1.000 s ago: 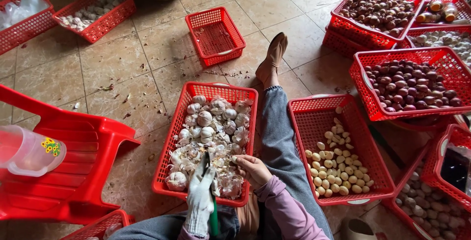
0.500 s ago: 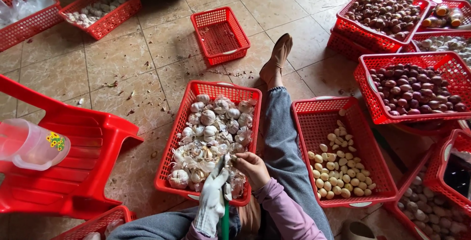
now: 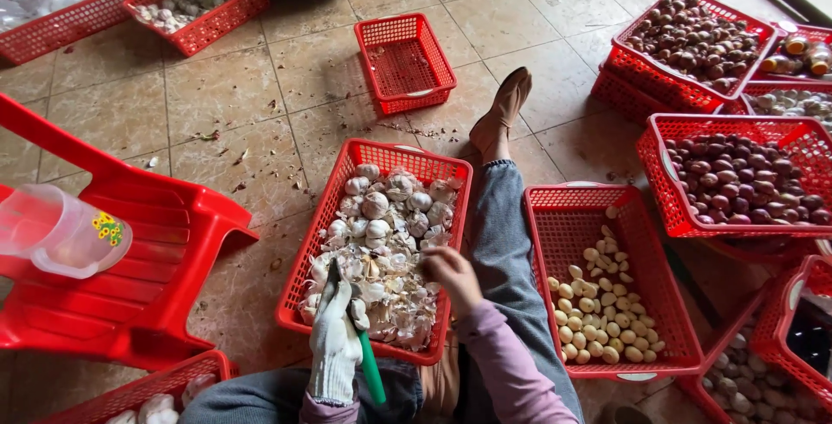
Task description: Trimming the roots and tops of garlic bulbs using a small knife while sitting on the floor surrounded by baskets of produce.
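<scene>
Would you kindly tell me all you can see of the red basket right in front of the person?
The red basket is a rectangular plastic tray with latticed walls, sitting flat on the tiled floor against the outstretched leg. It is heaped with white garlic bulbs and loose papery skins. The gloved left hand, holding a green-handled tool, hovers over its near end, and the bare right hand reaches in at its right side.

Left hand (image 3: pixel 335 343), gloved white, fingers curled shut around a green-handled knife (image 3: pixel 371 372), at the near edge of the garlic basket (image 3: pixel 313 242). Right hand (image 3: pixel 451 272), bare, reaches into that basket, fingers bent down.
</scene>
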